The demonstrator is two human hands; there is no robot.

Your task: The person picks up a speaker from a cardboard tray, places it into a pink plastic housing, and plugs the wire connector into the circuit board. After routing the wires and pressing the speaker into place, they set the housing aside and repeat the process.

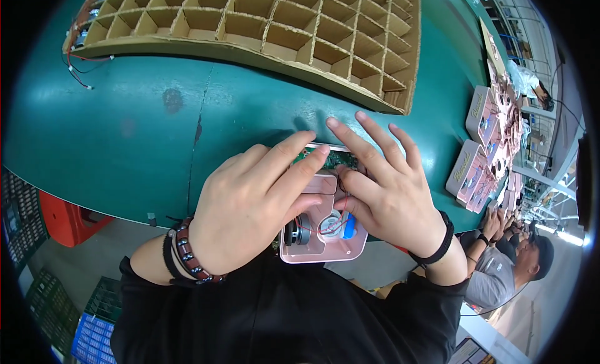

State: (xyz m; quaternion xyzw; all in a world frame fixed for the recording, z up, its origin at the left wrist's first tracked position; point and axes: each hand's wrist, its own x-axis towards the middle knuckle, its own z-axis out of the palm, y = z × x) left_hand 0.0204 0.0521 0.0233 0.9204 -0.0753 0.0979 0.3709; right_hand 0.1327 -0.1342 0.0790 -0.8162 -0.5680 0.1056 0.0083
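A pink plastic casing (pixel 331 254) is at the table's near edge, its hollow side up. In it are a round black speaker (pixel 300 230), a white round part (pixel 332 224), a blue cylindrical part (pixel 349 227) and thin red wires. At the casing's far end lies a green circuit board (pixel 340 159), partly covered by fingers. My left hand (pixel 247 195) grips the casing, its thumb inside and its fingertips at the board. With thumb and index finger bent together at the board's near edge, my right hand (pixel 390 198) pinches something small that its fingers hide; its other fingers stretch out.
A cardboard divider box (pixel 250 46) stretches across the far side of the green table (pixel 131 126). Loose wires with connectors (pixel 80 82) hang at its left. More pink casings (pixel 469 176) stand at the right, near a co-worker (pixel 500 270). A red stool (pixel 69 220) and crates are lower left.
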